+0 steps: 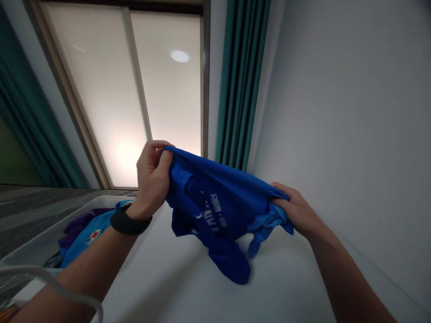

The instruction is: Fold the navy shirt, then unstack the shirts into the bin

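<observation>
A bright blue shirt (215, 211) with white print hangs stretched between my two hands above a white surface (188, 287). My left hand (152, 177), with a black watch on its wrist, is closed on the shirt's upper left edge. My right hand (296, 208) is closed on the bunched fabric at the right, where a lighter blue lining shows. The shirt's lower part droops down and touches the white surface.
A white bin (40, 242) at the left holds a light blue garment (87, 237) and a purple one (81, 222). Teal curtains (240, 80) flank a frosted window (134, 89). A white wall (353, 134) rises at the right. A pale cable (50, 280) crosses the lower left.
</observation>
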Tool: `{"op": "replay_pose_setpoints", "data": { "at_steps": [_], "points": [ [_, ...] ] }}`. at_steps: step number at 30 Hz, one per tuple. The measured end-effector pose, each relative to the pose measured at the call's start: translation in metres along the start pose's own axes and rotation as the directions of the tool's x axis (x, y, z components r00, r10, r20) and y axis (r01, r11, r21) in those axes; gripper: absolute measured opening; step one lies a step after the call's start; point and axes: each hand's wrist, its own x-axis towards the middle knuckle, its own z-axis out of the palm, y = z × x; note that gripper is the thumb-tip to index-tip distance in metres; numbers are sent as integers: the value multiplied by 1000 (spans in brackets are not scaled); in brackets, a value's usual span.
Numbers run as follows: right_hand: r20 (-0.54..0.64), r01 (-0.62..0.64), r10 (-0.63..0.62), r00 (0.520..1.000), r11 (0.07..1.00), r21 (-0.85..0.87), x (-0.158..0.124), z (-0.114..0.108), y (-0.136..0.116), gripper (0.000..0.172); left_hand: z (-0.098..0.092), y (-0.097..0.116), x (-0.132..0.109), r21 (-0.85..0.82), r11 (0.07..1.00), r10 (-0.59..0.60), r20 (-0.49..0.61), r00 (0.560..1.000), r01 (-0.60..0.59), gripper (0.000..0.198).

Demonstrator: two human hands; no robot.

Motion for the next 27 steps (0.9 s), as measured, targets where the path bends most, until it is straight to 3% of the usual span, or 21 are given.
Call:
{"op": "replay_pose_setpoints", "data": {
  "at_steps": [3,6,9,11,13,14,15,16,17,18,20,24,27],
  "points": [
    [-6,39,-40,999,996,-83,2,-2,-12,18,-5,-6,13,-10,999,-38,-19,999,38,8],
    [-143,69,-120,982,945,-320,9,1,-7,28,-8,-21,19,19,997,-81,3,997,81,8],
    [-256,71,-145,956,958,-278,11,11,3,46,-9,-35,12,10,993,-116,-57,992,117,8],
    [-223,27,-55,973,992,-124,6,23,9,51,-11,-42,-3,33,990,-138,-57,989,140,10],
    [-26,-37,36,999,999,-15,-6,37,17,49,-17,-48,-24,137,977,-179,97,979,165,14],
    [126,-51,50,991,999,-2,-14,44,24,46,-21,-51,-37,219,962,-214,250,944,161,16],
    [291,-46,48,955,999,-15,-23,52,32,44,-27,-55,-49,305,943,-267,466,843,130,17],
    [447,-20,37,894,999,-43,-34,60,43,43,-34,-59,-62,362,930,-311,678,667,65,18],
    [554,20,33,832,996,-88,-45,67,54,43,-42,-63,-75,400,916,-342,802,490,-15,20],
    [586,37,64,808,987,-158,-57,74,67,45,-50,-68,-87,433,897,-376,853,361,-88,21],
    [545,19,164,822,949,-316,-79,87,91,58,-67,-78,-109,491,858,-442,856,270,-152,24],
    [478,-49,297,827,884,-465,-103,110,112,79,-79,-92,-143,596,794,-553,790,263,-121,69],
    [459,-20,289,840,862,-506,-106,131,106,68,-66,-96,-166,617,776,-593,785,181,-132,103]
  ]
}}
